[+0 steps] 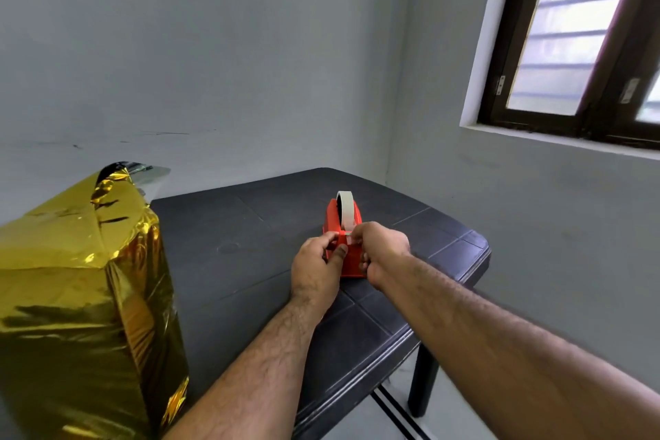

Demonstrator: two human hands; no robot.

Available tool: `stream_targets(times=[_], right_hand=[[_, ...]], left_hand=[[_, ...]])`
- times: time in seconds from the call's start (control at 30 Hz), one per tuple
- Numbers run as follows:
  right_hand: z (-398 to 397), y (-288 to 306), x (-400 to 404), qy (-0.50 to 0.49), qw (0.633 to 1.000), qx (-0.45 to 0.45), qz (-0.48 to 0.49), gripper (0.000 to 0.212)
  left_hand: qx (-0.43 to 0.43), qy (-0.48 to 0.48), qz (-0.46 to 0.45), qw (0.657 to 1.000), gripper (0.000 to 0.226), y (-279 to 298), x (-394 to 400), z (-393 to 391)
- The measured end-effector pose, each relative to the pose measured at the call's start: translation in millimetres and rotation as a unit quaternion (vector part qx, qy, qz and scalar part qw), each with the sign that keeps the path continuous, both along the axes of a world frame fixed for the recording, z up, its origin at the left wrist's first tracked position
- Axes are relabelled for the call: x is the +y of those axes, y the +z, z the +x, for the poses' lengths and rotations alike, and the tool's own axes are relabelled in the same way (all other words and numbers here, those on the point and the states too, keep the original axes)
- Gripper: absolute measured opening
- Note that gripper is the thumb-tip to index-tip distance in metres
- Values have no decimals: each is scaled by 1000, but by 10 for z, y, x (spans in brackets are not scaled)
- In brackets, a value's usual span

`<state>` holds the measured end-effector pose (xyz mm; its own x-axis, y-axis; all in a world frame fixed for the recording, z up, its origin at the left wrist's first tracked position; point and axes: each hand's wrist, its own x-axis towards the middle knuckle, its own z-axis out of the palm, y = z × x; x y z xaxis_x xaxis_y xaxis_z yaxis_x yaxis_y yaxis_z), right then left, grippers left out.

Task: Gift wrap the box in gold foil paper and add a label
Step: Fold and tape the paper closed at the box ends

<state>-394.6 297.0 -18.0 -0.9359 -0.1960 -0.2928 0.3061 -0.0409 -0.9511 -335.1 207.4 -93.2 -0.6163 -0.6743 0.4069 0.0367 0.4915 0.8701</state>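
Note:
A large box wrapped in gold foil paper (78, 296) stands upright on the left of the dark table (250, 225), with a loose foil flap at its top. A red tape dispenser (351, 262) with a white tape roll (345, 205) sits mid-table. My left hand (316, 270) grips the dispenser's left side, thumb on its front. My right hand (380, 248) pinches the tape end at the dispenser's cutter. Both hands are well to the right of the box. No label is in view.
The table's right edge (478, 261) and a leg (423, 382) lie close to my right arm. Grey walls stand behind and to the right, with a dark-framed window (571, 46) up high. Light floor shows below the table's corner.

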Motion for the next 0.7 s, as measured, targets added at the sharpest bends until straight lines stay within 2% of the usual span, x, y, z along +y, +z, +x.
stream_targets(times=[0.33, 0.43, 0.53, 0.6, 0.7], right_hand=[[150, -269, 45, -28, 999, -4, 24, 18], [233, -216, 89, 9, 999, 2, -37, 16], [329, -71, 163, 31, 994, -7, -106, 12], [391, 36, 215, 45, 990, -16, -136, 11], [446, 212, 256, 60, 987, -11, -151, 12]], left_hand=[[-27, -1, -12, 1000, 41, 33, -50, -30], [-19, -7, 7, 1000, 38, 17, -37, -21], [13, -36, 113, 993, 37, -11, 42, 24], [60, -38, 207, 976, 30, 26, 112, 97], [143, -19, 284, 948, 23, 196, 236, 238]])
